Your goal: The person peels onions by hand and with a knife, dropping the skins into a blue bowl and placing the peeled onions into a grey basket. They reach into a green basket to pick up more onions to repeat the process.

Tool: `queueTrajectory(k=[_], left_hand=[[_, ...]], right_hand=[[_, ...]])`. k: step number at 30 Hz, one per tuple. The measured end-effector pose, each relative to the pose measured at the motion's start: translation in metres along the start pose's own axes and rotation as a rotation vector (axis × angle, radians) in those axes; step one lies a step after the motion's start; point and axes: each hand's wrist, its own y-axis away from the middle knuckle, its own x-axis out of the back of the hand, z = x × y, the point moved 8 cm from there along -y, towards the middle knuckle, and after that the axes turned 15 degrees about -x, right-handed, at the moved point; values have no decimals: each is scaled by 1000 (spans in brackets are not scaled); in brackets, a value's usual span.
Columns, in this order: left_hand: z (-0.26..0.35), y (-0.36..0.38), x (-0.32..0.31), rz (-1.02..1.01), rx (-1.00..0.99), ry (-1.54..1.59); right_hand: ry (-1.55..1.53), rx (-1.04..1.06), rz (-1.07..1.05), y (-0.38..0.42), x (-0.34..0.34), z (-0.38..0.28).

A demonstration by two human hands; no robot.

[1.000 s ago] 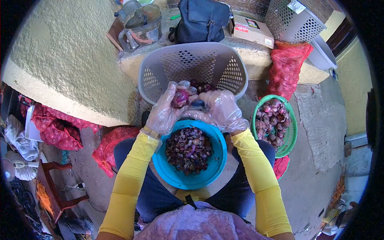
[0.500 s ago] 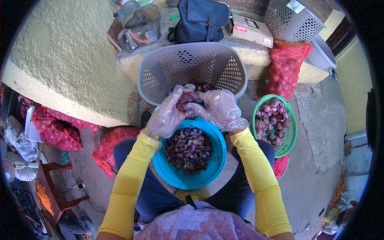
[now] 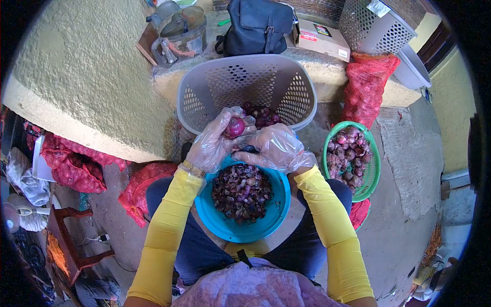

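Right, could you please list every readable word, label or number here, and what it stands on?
No text is clear enough to quote.
Red label on the cardboard box: too blurred.
Black label on it: too small.
White sticker on it: too small.
White tag on the upper-right basket: none legible.

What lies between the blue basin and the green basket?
In the head view, the yellow-sleeved right forearm and the right knee lie between the blue basin and the green basket.

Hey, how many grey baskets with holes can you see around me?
2: one grey basket straight ahead, below the dark backpack, and another basket at upper right, above a red mesh sack. More could be nested underneath.
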Motion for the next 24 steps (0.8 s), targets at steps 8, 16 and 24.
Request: queueTrajectory(k=[8,16,24], left_hand=[[4,0,0,13,-8,103],[1,-5,11,60,-41,83],[3,-2,-4,-47,-36,173]], right_hand=[[-20,-47,45,0,13,4],[-99,-165,221,-1,20,10],[-136,-182,362,3,32,18]])
